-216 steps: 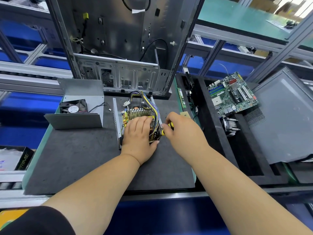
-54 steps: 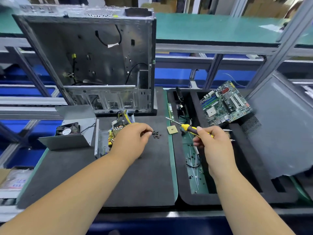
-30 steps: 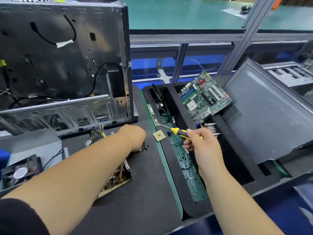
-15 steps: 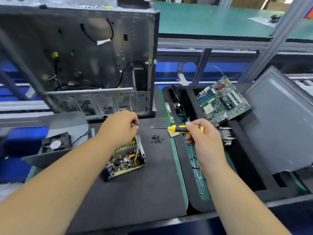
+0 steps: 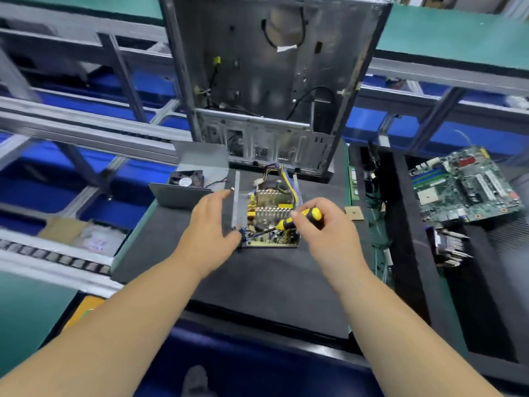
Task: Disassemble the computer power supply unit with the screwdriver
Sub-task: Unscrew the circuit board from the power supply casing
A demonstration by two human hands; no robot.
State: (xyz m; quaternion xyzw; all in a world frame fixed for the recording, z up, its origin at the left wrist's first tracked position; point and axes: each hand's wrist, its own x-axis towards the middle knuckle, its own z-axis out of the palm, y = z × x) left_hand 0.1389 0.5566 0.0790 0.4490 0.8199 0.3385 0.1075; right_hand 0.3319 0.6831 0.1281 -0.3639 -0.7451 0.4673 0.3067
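Observation:
The opened power supply unit [image 5: 269, 216] lies on the dark mat [image 5: 257, 282], its yellow circuit board, heat sinks and wire bundle exposed in a shallow metal tray. My right hand [image 5: 323, 233] grips the yellow-and-black screwdriver [image 5: 297, 219], whose tip points down-left onto the board's near-left part. My left hand [image 5: 211, 224] lies with straight fingers against the left wall of the tray, thumb by its near-left corner.
The removed cover with its fan [image 5: 186, 181] stands left of the unit. An empty computer case [image 5: 272, 81] stands upright behind it. A motherboard [image 5: 463, 184], a heat sink [image 5: 449, 245] and a small chip [image 5: 354, 213] lie in the black tray to the right.
My left hand set the board back down into the tray and now steadies its side. My right hand brought the screwdriver from over the right tray onto the board.

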